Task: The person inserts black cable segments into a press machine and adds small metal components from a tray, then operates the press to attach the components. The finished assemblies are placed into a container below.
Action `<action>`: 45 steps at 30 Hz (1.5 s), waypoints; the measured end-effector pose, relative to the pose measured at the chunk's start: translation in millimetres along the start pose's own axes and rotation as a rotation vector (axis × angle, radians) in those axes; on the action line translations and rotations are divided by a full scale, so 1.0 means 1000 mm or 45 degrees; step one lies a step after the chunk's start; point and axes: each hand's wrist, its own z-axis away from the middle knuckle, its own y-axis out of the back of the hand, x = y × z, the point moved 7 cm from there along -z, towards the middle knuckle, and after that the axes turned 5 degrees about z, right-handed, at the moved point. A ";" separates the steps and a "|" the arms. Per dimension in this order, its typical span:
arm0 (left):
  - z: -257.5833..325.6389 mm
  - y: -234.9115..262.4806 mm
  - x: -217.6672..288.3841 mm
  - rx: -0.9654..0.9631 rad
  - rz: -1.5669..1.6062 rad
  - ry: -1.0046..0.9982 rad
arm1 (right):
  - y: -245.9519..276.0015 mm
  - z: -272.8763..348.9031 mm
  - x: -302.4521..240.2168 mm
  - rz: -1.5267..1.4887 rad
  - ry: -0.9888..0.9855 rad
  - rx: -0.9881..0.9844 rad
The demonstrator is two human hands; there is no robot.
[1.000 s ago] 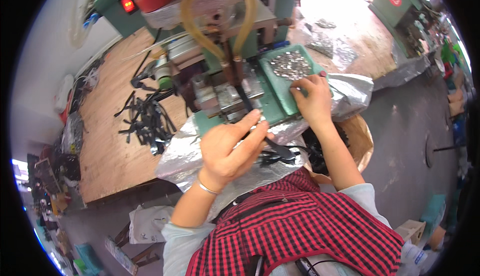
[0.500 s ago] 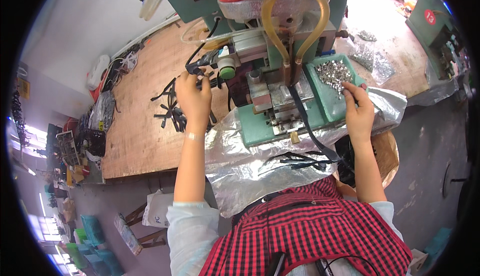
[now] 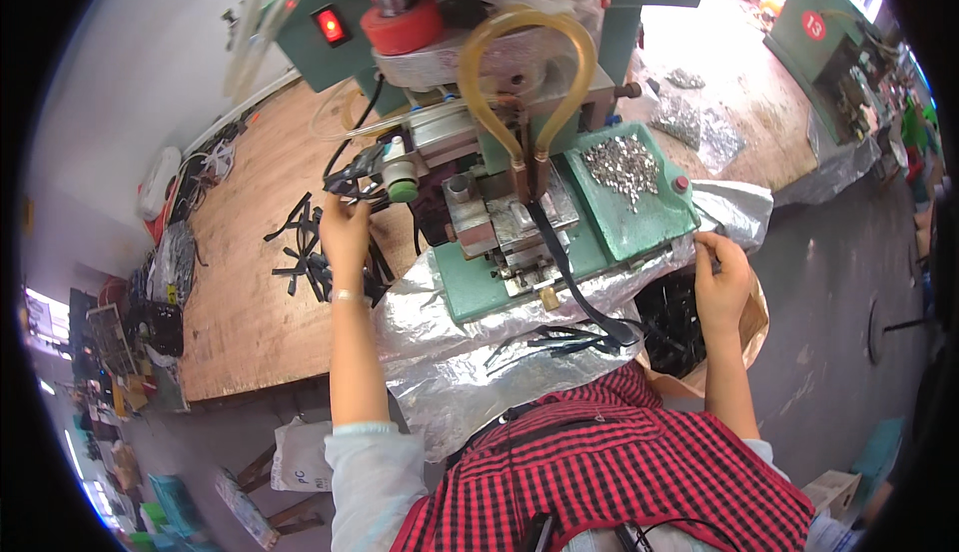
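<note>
Our left hand [image 3: 345, 232] reaches up to the black lever [image 3: 352, 174] beside the green knob [image 3: 402, 190], fingers curled on it, though we cannot tell how firmly. Our right hand [image 3: 721, 277] pinches the crinkled foil sheet [image 3: 470, 372] at its edge. Between our hands a black strap [image 3: 559, 262] lies on the green press [image 3: 559, 242]. Above the right hand, small metal parts [image 3: 621, 164] fill the tray [image 3: 649, 227]; left of the left hand, black strap pieces [image 3: 305, 252] lie on the wooden bench [image 3: 250, 302].

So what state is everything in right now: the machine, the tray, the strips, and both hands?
Red switch: lit.
Green tray: holds a heap of small silver parts.
Black strap: lies under the press head, trailing toward the person.
Black strips: scattered loose on the bench.
Left hand: raised beside the machine, at the strips.
Right hand: fingers pinched at the foil edge.
</note>
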 end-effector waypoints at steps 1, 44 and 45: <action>0.010 0.014 -0.020 -0.115 0.120 0.138 | -0.002 -0.002 -0.006 -0.024 0.042 -0.037; 0.166 -0.022 0.253 -0.107 0.313 -1.569 | -0.071 -0.046 -0.023 -0.370 -0.195 -0.331; 0.167 -0.022 0.252 -0.111 0.319 -1.571 | -0.070 -0.042 -0.028 -0.249 -0.098 -0.306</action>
